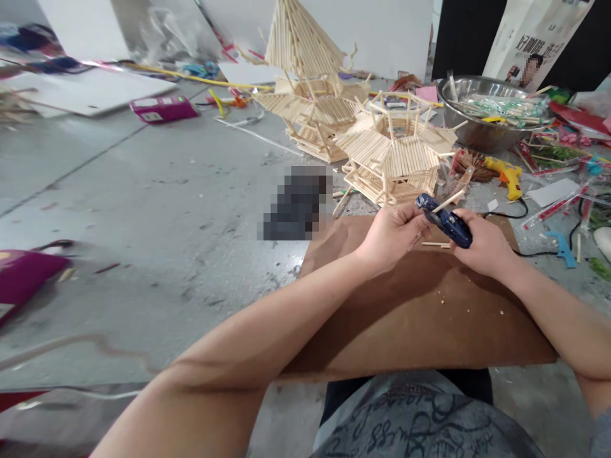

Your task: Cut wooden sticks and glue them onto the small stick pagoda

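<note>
My right hand [484,245] is wrapped round a dark blue hand cutter [453,228], whose head points up and to the left. A thin wooden stick [451,200] crosses the head of the cutter at a slant. Just left of it, my left hand [394,229] is closed in a pinch at the stick's lower end; its fingertips partly hide that end. Below the hands, a short piece of stick [435,244] lies on the brown board [420,318], with a few small chips nearer me.
Beyond the board stand stick-built pavilion tiers [391,159] and a pointed stick roof [303,44]. A steel bowl [496,127] of packaged sticks, a yellow glue gun [506,178] and its cord are right. A pixelated dark object [296,207] lies left of the board.
</note>
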Tool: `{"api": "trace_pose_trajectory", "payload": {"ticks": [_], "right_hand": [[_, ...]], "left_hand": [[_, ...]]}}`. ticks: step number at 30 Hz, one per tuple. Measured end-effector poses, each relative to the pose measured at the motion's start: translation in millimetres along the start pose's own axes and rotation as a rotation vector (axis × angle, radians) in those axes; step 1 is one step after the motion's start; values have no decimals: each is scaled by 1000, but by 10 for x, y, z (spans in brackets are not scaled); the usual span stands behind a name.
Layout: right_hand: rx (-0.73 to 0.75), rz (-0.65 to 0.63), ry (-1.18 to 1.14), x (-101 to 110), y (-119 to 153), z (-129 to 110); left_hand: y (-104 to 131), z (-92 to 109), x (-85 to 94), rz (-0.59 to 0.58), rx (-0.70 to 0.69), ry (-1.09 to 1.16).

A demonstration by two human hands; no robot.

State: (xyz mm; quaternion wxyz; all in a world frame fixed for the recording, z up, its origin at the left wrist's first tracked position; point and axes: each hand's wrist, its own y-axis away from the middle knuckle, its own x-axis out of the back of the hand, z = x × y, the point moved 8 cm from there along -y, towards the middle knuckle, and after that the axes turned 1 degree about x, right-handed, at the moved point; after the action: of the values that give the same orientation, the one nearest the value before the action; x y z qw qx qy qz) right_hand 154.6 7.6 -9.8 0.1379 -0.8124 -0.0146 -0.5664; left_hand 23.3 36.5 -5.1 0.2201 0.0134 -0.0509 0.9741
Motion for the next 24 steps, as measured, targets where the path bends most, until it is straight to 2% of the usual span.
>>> {"api": "trace_pose_trajectory", "payload": {"ticks": [7,13,18,24], "right_hand": [[-40,-17,42,0,14,3],[-56,-28,118,-5,24,4],[-59,-30,168,-5,35,-14],[-73,-40,201,2,22,-26]], "left_hand": [[3,-13,-10,-15,34,32],[6,15,-14,-33,-61,-18],[30,68,-1,1,-138,-125],[44,20,33,74,-158,-177]]}}
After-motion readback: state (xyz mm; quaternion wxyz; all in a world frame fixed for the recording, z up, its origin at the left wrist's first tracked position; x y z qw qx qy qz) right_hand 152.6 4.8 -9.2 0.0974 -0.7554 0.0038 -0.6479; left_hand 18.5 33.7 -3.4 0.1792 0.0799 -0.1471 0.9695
